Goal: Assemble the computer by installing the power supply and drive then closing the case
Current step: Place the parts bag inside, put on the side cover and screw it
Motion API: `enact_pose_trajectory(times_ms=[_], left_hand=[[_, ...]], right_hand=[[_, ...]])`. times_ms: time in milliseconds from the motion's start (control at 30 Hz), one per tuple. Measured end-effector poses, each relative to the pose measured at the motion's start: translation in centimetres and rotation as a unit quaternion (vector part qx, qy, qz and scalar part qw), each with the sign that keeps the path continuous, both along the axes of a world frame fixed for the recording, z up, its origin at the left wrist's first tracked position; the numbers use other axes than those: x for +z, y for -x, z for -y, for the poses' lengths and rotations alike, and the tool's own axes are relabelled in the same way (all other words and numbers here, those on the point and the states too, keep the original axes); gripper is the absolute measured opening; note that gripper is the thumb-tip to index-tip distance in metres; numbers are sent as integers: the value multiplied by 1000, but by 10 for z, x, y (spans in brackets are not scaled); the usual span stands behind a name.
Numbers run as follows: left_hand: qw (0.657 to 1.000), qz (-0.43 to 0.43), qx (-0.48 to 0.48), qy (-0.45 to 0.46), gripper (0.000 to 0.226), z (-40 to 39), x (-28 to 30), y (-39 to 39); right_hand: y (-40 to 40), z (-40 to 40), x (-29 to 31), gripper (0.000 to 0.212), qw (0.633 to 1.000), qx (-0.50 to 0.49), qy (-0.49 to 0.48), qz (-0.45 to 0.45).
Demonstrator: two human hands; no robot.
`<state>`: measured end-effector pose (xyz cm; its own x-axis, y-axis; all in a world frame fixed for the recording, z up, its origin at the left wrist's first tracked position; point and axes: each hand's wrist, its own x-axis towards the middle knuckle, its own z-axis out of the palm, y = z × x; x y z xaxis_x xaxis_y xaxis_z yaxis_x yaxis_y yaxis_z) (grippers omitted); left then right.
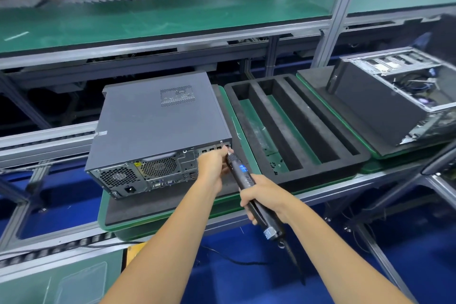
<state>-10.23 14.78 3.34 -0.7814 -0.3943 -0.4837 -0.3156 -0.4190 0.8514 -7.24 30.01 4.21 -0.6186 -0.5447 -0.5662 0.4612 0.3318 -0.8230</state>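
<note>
A dark grey computer case [158,121] lies on a foam-topped green pallet [138,212], its side panel on and its rear face with fans and ports turned toward me. My right hand [265,196] grips a black electric screwdriver [249,187] whose tip meets the upper right corner of the rear face. My left hand [212,166] is at that same corner, its fingers pinching the tip of the screwdriver where it touches the case.
A black foam tray [293,131] with long slots sits to the right of the case. Farther right stands a second computer case [394,96], open, with cables showing. A green shelf [148,22] runs behind, and the screwdriver's cable [293,261] hangs below the bench.
</note>
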Motion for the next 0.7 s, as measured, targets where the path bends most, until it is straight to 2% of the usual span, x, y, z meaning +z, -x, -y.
enact_pose_trajectory(times_ms=[333,700], left_hand=[[999,-39,-34,1,17,-31,4,22],[999,29,22,41,20,-109,-25,132]], right_hand=[[20,-38,5,25,999,-26,-1,-45],[136,-122,-25,32,999,-4,-29,-42]])
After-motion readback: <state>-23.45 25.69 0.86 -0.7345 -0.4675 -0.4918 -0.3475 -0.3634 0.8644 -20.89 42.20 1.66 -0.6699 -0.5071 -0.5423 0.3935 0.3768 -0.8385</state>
